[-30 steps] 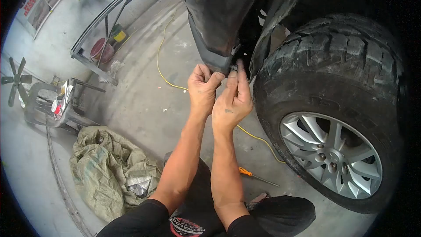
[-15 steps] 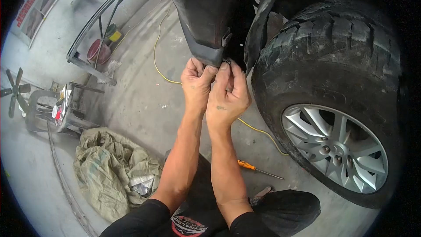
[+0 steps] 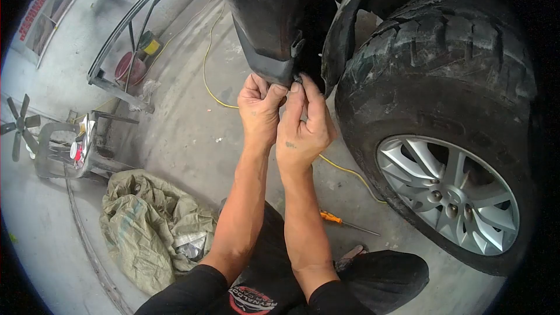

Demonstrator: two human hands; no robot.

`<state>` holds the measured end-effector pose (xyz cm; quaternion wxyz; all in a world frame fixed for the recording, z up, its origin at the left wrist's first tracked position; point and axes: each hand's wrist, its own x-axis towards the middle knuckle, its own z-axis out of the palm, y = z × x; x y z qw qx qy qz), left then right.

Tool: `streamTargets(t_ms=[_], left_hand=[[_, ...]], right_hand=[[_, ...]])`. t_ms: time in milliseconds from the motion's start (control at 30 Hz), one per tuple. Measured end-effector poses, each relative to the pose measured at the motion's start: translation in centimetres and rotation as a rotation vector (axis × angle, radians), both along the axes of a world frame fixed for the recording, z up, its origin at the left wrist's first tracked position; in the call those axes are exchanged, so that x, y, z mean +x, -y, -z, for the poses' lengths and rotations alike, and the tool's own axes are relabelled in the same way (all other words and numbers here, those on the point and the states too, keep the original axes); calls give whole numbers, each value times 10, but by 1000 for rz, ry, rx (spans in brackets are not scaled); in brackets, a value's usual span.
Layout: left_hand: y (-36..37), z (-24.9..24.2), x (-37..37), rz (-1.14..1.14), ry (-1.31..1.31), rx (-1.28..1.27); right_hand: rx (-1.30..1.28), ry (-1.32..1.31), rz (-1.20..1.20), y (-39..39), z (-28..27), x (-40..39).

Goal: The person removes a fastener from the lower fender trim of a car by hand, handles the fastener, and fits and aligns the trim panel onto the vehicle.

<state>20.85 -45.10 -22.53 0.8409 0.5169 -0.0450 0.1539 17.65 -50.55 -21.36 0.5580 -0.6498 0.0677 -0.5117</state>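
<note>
A black plastic car trim panel (image 3: 265,64) hangs down at the top centre, its lower corner between my hands. My left hand (image 3: 258,111) is closed on the panel's bottom edge, thumb in front and fingers curled. Close beside it, my right hand (image 3: 304,128) pinches a small dark piece (image 3: 298,79) at the corner of the panel; its exact kind is too small to make out. To the right of my hands stands a large tyre (image 3: 431,87) with a silver alloy wheel (image 3: 455,192).
An orange-handled screwdriver (image 3: 331,217) lies on the floor below my right hand. A yellow cord (image 3: 207,79) runs across the concrete. At left are a crumpled greenish sack (image 3: 140,227), a grey chair (image 3: 96,160), a fan (image 3: 21,125) and a metal frame (image 3: 125,35). A torn black liner (image 3: 341,41) hangs by the tyre.
The camera view has shifted slightly. Both hands stay at the panel's lower corner, with only a small shift of the right fingers.
</note>
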Motion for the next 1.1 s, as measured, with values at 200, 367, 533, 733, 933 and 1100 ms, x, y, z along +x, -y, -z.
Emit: streamTargets(t_ms=[200, 367, 533, 733, 933, 1100], left_hand=[[-2, -1, 0, 11, -21, 23], [-1, 1, 0, 4, -15, 11], [-4, 1, 1, -12, -20, 67], [-4, -3, -5, 42, -22, 24], [-6, -4, -6, 59, -37, 47], [-10, -6, -7, 65, -28, 67]], right_hand=[[-23, 18, 92, -6, -3, 6], [-44, 2, 57, -1, -4, 5], [-41, -100, 45, -1, -10, 0], [59, -74, 1, -2, -14, 0], [-23, -71, -13, -3, -7, 1], [-32, 41, 9, -7, -1, -1]])
